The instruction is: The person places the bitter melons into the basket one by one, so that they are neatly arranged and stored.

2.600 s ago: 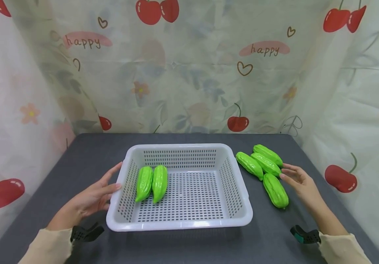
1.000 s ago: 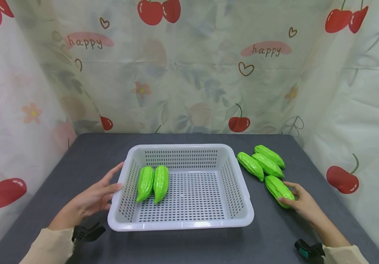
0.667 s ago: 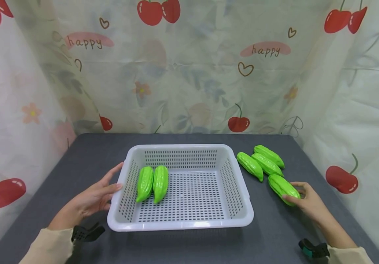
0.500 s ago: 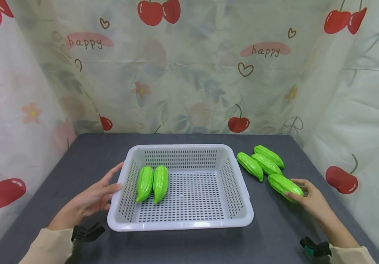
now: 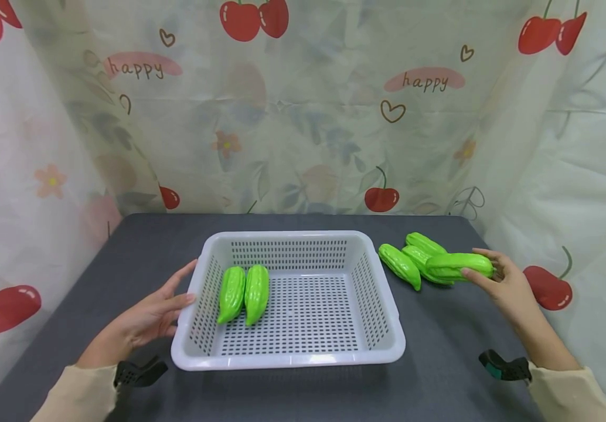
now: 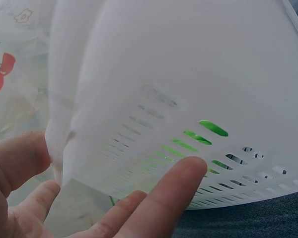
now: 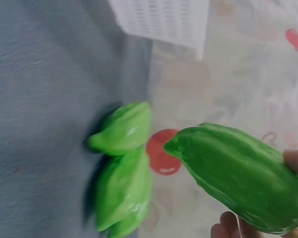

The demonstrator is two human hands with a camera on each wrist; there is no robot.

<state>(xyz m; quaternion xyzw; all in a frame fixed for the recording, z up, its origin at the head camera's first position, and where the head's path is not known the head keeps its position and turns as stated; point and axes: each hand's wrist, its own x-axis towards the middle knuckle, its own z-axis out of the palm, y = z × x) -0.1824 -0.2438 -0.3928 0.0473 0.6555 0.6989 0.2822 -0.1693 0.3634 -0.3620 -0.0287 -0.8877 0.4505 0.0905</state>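
Observation:
My right hand pinches a green, ridged bitter melon by its near end, thumb in front and fingers behind. In the right wrist view this melon is off the table, its pointed end facing the other melons. Behind it on the table, three more lie close together, one a little apart. Two bitter melons sit side by side in the left part of a white perforated basket. My left hand touches the basket's left side with fairly straight fingers.
The dark table carries the basket at its middle. A printed curtain with cherries and hearts stands behind and at both sides. Black straps with devices sit on both wrists.
My right hand has come down to the nearest bitter melon, taken hold of it, and lifted it up towards the back, turning it sideways. The left hand and basket have stayed put.

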